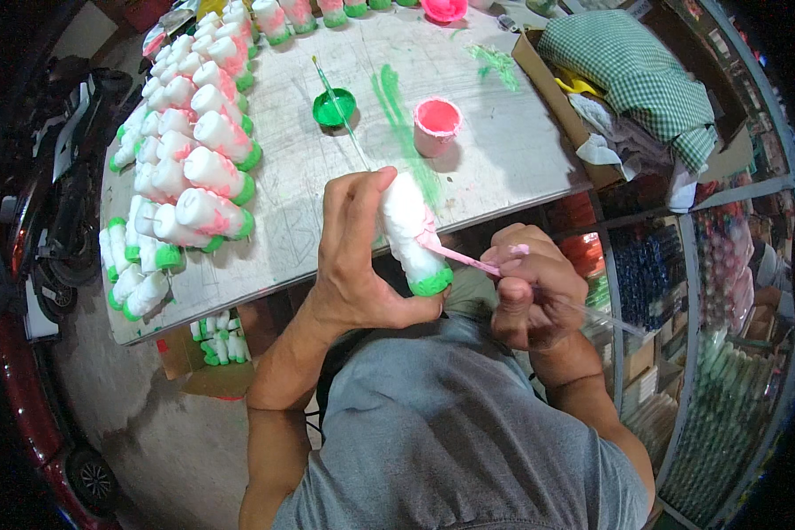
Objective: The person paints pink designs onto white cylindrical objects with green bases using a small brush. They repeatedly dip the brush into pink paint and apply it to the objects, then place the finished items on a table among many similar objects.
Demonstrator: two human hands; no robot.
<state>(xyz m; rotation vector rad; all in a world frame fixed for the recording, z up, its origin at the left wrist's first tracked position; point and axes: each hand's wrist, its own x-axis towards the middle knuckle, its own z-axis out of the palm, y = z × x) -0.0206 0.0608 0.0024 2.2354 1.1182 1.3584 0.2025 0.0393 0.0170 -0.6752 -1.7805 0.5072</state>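
My left hand (359, 256) grips a white candle (405, 221) by its two ends, thumb under the green-painted base and fingers at the top. The candle is tilted above my lap, just off the table's front edge. In my right hand (539, 287) is a thin paintbrush (455, 255) with a clear handle. Its pink-coated tip touches the candle's side, where a pink patch shows. Pink paint also marks my right fingers. Beyond my hands stand a cup of pink paint (437, 128) and a green paint dish (334, 108) with another brush resting across it.
Rows of white candles (205, 168) with pink and green paint cover the table's left side. A cardboard box (552, 97) with a green checked cloth (632, 75) stands at the right. Shelves of packed candles (724, 415) line the right. Under the table sits an open carton (216, 375).
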